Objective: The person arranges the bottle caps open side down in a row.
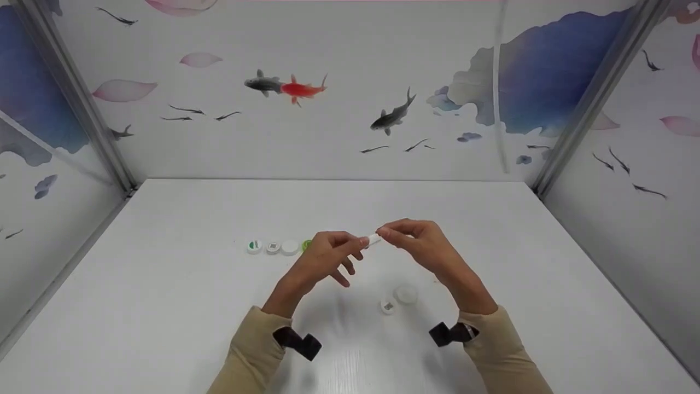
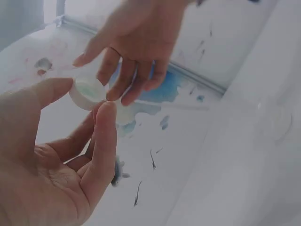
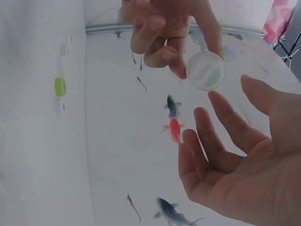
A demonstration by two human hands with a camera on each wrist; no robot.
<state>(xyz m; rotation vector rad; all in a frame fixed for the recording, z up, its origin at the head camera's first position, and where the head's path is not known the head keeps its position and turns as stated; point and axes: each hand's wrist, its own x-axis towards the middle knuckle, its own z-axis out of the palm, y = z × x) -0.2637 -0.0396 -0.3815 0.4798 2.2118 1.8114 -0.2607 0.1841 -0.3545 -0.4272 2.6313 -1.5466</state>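
Observation:
My left hand (image 1: 328, 256) pinches a white round bottle cap (image 2: 88, 92) by its rim between thumb and fingers, above the table. The cap (image 3: 205, 70) is tilted, with a pale green patch on its face. My right hand (image 1: 424, 244) is raised close on the other side of it. In the right wrist view the right hand's fingers (image 3: 223, 110) are spread and loosely bent; the index fingertip is right at the cap's lower edge and the thumb stands apart.
Left of my left hand, a row on the white table (image 1: 186, 306) holds a white cap with a green mark (image 1: 254, 247), more white caps (image 1: 290, 248) and a green cap (image 1: 307, 244). Nearer me lie a small white cap (image 1: 388, 306) and a larger one (image 1: 406, 294). Printed walls (image 1: 339, 142) surround the table.

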